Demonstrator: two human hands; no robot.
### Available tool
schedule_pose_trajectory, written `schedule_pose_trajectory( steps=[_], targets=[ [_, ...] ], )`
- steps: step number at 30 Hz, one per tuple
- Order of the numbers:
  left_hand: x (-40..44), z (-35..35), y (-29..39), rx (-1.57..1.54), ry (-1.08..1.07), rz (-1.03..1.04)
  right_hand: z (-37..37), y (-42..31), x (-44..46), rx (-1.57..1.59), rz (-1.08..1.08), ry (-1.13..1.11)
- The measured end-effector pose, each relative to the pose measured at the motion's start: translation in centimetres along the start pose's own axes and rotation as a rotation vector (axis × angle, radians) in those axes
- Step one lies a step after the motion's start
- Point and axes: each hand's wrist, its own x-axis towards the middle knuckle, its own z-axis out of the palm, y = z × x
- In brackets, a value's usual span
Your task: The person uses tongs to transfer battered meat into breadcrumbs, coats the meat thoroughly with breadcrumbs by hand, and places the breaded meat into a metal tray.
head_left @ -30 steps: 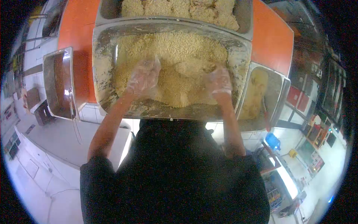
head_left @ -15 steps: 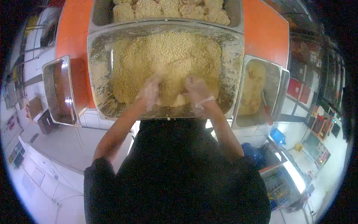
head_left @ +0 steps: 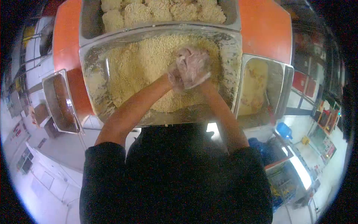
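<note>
My left hand (head_left: 175,76) and my right hand (head_left: 195,67) are together, overlapping, over the right half of a large metal pan (head_left: 231,71). Both wear thin clear plastic gloves dusted with crumbs. Under them lies a thick bed of pale, grainy breading crumbs (head_left: 149,56). The gloves are crumpled and the fingers overlap with some blur, so their pose is unclear. Whatever may lie between or beneath the palms is hidden.
Behind stands another pan (head_left: 93,22) with several crumb-coated pieces (head_left: 138,14). At right, a metal container (head_left: 253,119) holds a pale yellowish mixture (head_left: 253,87) and a red-handled utensil (head_left: 271,116). A narrower metal container (head_left: 56,100) sits left. Orange surfaces (head_left: 264,33) flank the pans.
My hands were apart near the front of the large pan, down in the crumbs. They have come together and moved away from me, toward the right. The crumb bed is reshaped.
</note>
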Motion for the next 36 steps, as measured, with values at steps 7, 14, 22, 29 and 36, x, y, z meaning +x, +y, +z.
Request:
schedule_pose_trajectory(
  steps=[7,14,22,29,36],
  targets=[
    [-0.9,1.4,-4.0,-0.275,-0.041,0.592,1.5,2.2,0.3,0.075,-0.014,0.042],
    [-1.1,0.7,-3.9,-0.276,-0.171,0.593,3.3,2.0,-0.2,0.121,0.022,0.136],
    [-7.7,2.4,-11.1,-0.761,0.251,0.535,-0.2,2.4,-2.5,-0.126,0.306,-0.177],
    [-19.1,2.8,-21.3,-0.660,0.065,0.214,-1.8,2.5,-0.3,-0.339,0.164,-0.803],
    [-22.9,4.7,-20.4,-0.634,0.319,-0.027,7.6,12.2,-0.1,0.149,-0.475,-0.983]
  ],
)
